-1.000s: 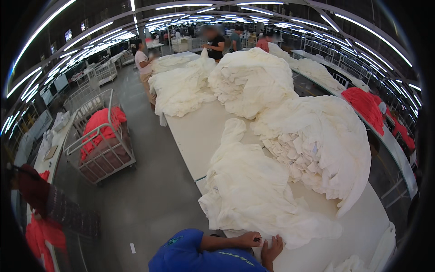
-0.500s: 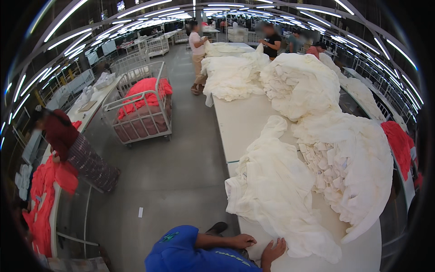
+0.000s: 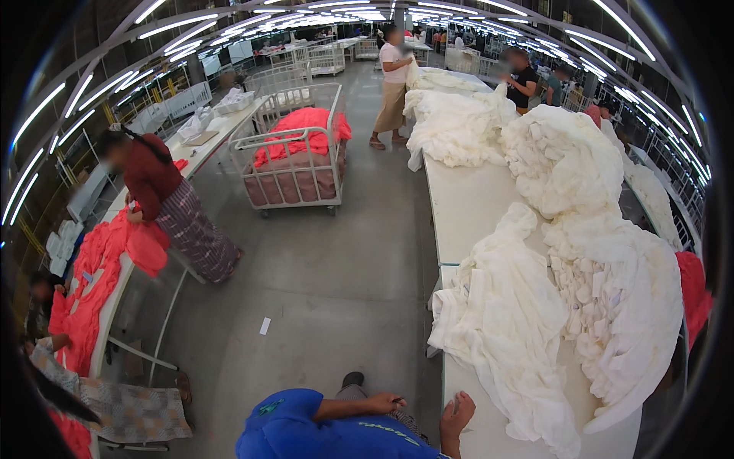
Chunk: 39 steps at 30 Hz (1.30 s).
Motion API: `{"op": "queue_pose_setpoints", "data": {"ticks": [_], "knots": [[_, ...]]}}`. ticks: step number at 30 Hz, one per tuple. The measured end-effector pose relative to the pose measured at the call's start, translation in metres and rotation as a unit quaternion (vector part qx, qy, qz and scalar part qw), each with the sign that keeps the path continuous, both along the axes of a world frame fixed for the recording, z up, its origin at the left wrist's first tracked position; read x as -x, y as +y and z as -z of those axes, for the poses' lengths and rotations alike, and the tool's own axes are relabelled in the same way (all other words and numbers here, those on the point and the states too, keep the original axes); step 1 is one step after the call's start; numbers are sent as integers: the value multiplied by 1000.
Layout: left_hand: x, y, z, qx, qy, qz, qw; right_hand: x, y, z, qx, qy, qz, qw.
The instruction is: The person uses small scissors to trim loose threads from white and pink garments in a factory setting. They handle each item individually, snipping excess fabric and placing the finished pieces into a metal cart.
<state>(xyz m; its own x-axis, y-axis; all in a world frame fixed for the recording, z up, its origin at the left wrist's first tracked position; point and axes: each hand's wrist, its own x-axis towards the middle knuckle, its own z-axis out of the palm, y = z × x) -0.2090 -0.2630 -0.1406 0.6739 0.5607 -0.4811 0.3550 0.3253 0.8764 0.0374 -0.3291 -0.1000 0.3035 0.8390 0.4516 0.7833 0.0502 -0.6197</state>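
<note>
Starting way out at nine o'clock, can see coral-red cloth (image 3: 99,264) spread along the left tabletop (image 3: 222,135). Down at eight, got a patterned skirt (image 3: 130,405) on a person mostly cut off by the rim. Just past nine, can spot a co-worker in a maroon top (image 3: 149,180), bent over that tabletop with hands at the cloth. Around half past seven, got a small white slip (image 3: 264,326) lying on the floor (image 3: 321,306). Toward eleven, a wheeled white cart (image 3: 294,206) with more coral-red stuff on top of a dull mauve bundle (image 3: 294,187).

Now to six: can make out the left hand (image 3: 384,402) curled in around a small dark thing (image 3: 397,400), too tiny to identify. Up at twelve, a person in a pale pink top (image 3: 394,70). Back down at five, got the right hand (image 3: 456,414) released, fingers apart and holding nothing, right by the near edge of the right tabletop (image 3: 466,206). Can't tell about contact there.

At four, can see the loose white cloth (image 3: 501,306) sprawled on that same tabletop, near the right hand but apart from it. Just beside, toward half past three, a big white heap (image 3: 623,306).
</note>
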Motion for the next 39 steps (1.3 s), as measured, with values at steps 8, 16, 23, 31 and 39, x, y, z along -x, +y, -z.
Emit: {"op": "queue_pose_setpoints", "data": {"ticks": [8, 16, 23, 31, 39], "knots": [[80, 74, 21, -187, 90, 63, 976, 17, 51, 9, -27, -21, 90, 995], [230, 129, 40, -211, 262, 7, 942, 50, 111, 3, 63, -152, 193, 967], [300, 174, 59, -168, 318, -42, 932, 63, 124, -5, 138, -166, 253, 943], [287, 238, 58, -134, 270, -147, 942, 70, 138, -7, 193, -195, 272, 922], [306, 307, 64, -104, 283, -116, 946, 66, 194, 15, 203, -256, 335, 884]]}}
